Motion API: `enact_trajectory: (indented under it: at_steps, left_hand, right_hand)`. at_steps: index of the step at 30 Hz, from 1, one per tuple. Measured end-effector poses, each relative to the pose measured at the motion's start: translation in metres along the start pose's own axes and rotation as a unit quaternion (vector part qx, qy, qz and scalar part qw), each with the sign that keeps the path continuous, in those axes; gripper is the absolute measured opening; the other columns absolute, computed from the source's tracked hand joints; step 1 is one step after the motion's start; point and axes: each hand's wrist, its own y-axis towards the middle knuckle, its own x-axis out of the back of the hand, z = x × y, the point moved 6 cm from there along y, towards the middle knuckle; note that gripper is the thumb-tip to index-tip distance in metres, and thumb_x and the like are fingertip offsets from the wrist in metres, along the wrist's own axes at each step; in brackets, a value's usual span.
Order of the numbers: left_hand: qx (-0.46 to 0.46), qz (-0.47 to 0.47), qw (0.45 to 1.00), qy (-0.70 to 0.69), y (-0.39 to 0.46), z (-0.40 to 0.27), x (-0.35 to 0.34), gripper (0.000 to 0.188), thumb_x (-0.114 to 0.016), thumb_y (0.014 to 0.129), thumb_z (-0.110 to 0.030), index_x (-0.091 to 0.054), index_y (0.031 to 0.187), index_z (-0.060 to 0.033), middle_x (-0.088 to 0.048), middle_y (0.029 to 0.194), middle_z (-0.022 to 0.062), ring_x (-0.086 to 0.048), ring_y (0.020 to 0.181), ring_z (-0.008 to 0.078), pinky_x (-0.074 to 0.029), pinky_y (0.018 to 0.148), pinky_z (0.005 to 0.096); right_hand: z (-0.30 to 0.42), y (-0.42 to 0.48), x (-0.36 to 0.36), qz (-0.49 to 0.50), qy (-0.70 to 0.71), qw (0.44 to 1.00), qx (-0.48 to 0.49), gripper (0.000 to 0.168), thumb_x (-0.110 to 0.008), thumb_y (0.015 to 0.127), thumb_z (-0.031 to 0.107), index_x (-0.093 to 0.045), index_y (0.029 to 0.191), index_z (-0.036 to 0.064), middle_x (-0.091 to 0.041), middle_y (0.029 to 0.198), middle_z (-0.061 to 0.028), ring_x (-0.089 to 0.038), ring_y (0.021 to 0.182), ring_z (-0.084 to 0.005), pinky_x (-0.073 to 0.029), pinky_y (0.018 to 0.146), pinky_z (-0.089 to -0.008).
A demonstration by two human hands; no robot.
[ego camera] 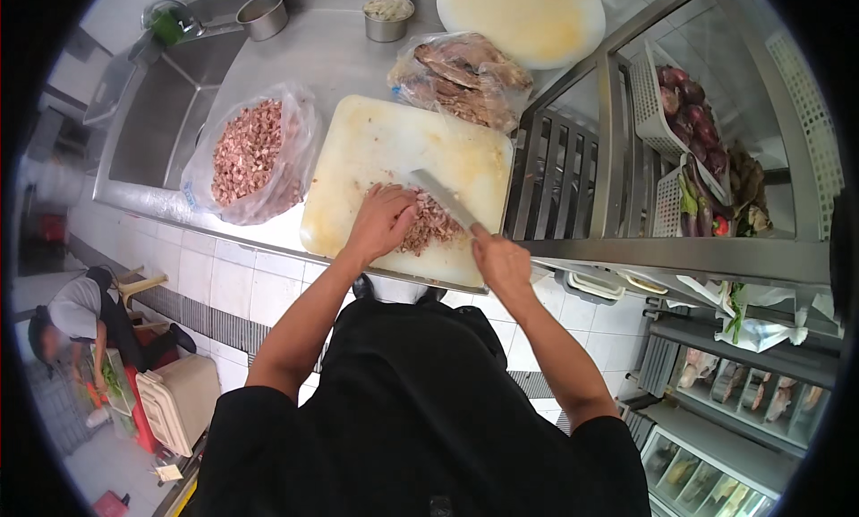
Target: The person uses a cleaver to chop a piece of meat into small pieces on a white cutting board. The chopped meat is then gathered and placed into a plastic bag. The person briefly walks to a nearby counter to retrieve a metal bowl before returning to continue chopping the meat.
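On a stained white cutting board (349,141) lies a heap of chopped meat (433,227). My right hand (500,258) grips the handle of a cleaver-like knife (443,198), whose blade slants along the heap's far right side. Beside the blade, my left hand (386,218) rests against the heap's left edge, fingers together and bent down; its fingertips are partly hidden. Left of the board, an open clear plastic bag (302,124) holds diced meat (248,151). Behind the board, larger pieces of cooked-looking meat (463,74) fill another clear bag.
A sink (158,114) is at left. Metal containers (262,17) and a round board (520,17) stand behind. To the right, a metal rack (607,148) holds red onions (694,117) and eggplants (701,191). A person (80,315) crouches at lower left near a beige bin (181,396).
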Motion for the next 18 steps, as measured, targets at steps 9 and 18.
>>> enact_trajectory:
  at_steps: [9, 18]
  left_hand:
    - [0.147, -0.198, 0.956, 0.156, -0.083, 0.021, 0.008, 0.072, -0.07, 0.093, -0.039, -0.046, 0.146, 0.0035, -0.04, 0.152, 0.0313, -0.035, 0.143, 0.0503, -0.024, 0.119, 0.0616]
    - [0.144, -0.153, 0.966, 0.147, -0.006, -0.005, -0.034, 0.094, -0.075, 0.081, -0.061, -0.045, 0.153, -0.0072, -0.041, 0.153, 0.0268, -0.031, 0.145, 0.0479, -0.017, 0.119, 0.0661]
  right_hand:
    - [-0.067, -0.035, -0.02, 0.06, 0.412, 0.888, -0.193, 0.026, -0.061, 0.102, 0.029, -0.063, 0.107, 0.003, -0.059, 0.061, -0.0069, -0.06, 0.049, -0.0188, -0.048, 0.049, -0.0353]
    - [-0.047, -0.056, -0.076, 0.099, 0.566, 0.786, -0.229, 0.02, -0.059, 0.104, 0.023, -0.056, 0.108, 0.004, -0.053, 0.06, -0.0036, -0.052, 0.043, -0.015, -0.044, 0.042, -0.031]
